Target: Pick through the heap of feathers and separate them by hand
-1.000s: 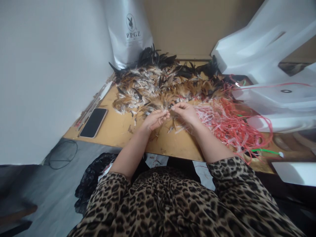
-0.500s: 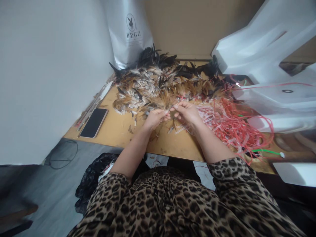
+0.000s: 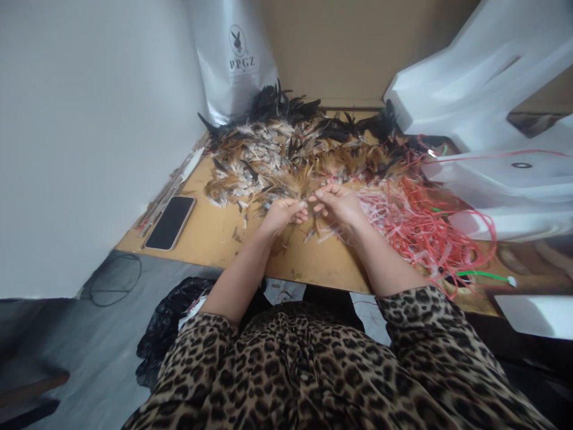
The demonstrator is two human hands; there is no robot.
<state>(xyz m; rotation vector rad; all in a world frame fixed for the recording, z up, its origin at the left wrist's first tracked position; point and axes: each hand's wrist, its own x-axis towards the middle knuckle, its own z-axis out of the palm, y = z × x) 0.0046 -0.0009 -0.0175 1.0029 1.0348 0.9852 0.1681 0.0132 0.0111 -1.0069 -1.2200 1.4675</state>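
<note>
Near the tabletop's (image 3: 210,239) middle, my left hand (image 3: 281,216) and right hand (image 3: 339,205) pinch one small brown feather tuft (image 3: 308,192) between meeting fingertips, pointing toward the far edge.

a home craft workshop: feather heap (image 3: 290,155) and red cords (image 3: 421,227) cover a worktable (image 3: 215,236).

Feather pile (image 3: 290,155) ahead, red strings (image 3: 421,227) right, bare tabletop (image 3: 215,233) left

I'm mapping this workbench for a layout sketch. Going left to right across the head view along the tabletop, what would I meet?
Phone → left hand → right hand → tangle of red strings → green cord.
</note>
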